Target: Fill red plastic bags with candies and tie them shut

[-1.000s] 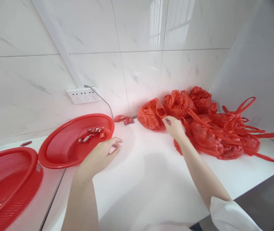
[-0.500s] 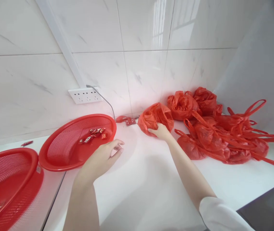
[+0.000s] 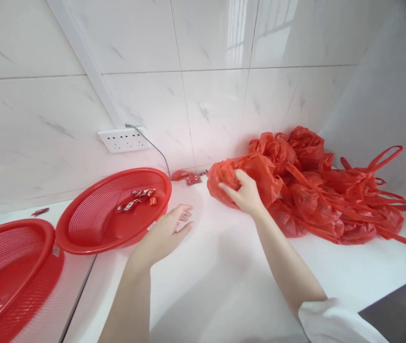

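My right hand [image 3: 247, 193] grips the gathered plastic of a red plastic bag [image 3: 265, 174] near the wall, thumb on one side and fingers on the other. The bag bulges out behind the hand towards the right; its contents are hidden. My left hand [image 3: 170, 231] hovers over the white counter with its fingers apart and nothing in them. Just left of it is a red plastic basket [image 3: 92, 209], with a few wrapped candies [image 3: 136, 199] lying inside.
A pile of filled red bags [image 3: 331, 205] with looped handles lies to the right. Another red basket [image 3: 17, 267] stands at the lower left. Small red packets [image 3: 193, 179] lie by the wall, below a socket strip [image 3: 124, 140] with a grey cable.
My right hand has risen slightly and pulled up the bag's plastic, and the bag has spread to the right. My left hand has moved right, away from the basket.
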`<state>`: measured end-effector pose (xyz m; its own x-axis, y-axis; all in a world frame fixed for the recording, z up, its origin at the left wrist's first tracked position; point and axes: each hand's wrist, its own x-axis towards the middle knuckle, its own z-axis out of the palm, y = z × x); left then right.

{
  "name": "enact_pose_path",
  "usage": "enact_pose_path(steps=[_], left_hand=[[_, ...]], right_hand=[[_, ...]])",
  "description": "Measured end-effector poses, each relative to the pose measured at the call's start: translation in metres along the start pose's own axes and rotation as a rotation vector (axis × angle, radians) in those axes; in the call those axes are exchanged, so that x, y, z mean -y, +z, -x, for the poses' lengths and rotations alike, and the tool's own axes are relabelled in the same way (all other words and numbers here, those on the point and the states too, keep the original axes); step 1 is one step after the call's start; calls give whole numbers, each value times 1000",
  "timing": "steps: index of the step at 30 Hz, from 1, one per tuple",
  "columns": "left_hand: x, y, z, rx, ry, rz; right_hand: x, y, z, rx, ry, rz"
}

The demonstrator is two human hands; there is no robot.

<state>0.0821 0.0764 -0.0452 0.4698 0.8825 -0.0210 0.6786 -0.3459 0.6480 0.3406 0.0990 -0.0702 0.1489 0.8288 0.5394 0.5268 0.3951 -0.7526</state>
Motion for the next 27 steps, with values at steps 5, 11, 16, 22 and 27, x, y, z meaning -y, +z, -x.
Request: enact_pose_path(steps=[5, 11, 16, 22, 27], left_hand=[[-12, 20, -3, -149, 112, 16], [-14, 39, -8, -13, 158, -190], [3, 48, -21, -6, 35, -417], [31, 59, -48, -98, -80, -436], [19, 27, -32, -210, 117, -72]], right_hand=[[32, -3, 13, 646, 72, -623], [36, -1, 14, 453, 51, -784], [35, -28, 8, -52, 38, -1150], [56, -80, 22, -213, -176, -1861], [62, -89, 37, -192, -385, -1540]])
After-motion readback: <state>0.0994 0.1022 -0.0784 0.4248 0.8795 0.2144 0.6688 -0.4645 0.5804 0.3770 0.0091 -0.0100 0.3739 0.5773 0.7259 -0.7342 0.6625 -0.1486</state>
